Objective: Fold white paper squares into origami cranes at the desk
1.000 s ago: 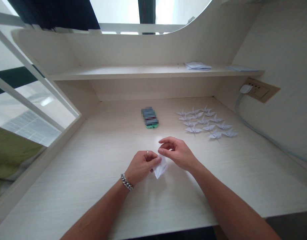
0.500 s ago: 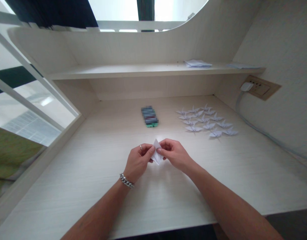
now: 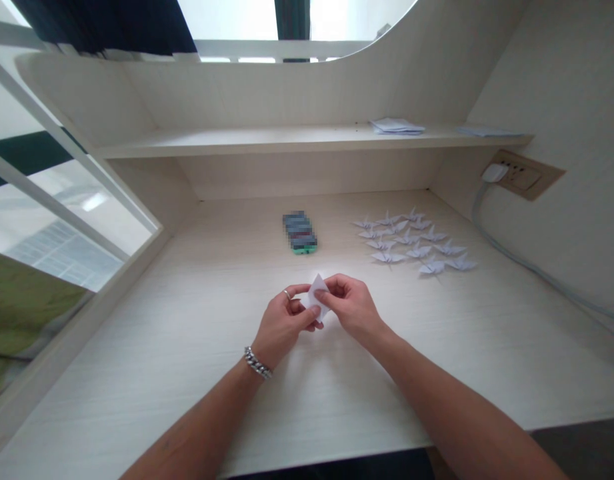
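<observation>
From the head camera, a pale shelf (image 3: 261, 137) runs across the back, and I give the places from it. In front of this shelf, and lower, is a wide, light desk (image 3: 161, 320). Above the desk, in front of the middle part of the shelf, the two hands have between them a small folded white paper (image 3: 315, 297). One pointed corner of the paper is turned toward the shelf.

The left hand (image 3: 281, 327) pinches the lower part of the paper, with the thumb on its face; the other fingers are partly hidden. It wears a ring (image 3: 287, 294), and on its wrist is a bracelet (image 3: 257, 363) of silver colour. The right hand (image 3: 354, 310) pinches the upper right part of the paper, with the thumb on the face and the fingers curled behind.

Between the shelf and the hands lies a small block (image 3: 300, 230) with a green edge; its top is blurred. In front of the right half of the shelf, many white paper birds (image 3: 407, 238) stand near one another on the desk. On the right part of the shelf lies a stack of paper (image 3: 397, 127). Just beside the shelf's right end, a plug (image 3: 495, 173) sits in a socket (image 3: 529, 179).
</observation>
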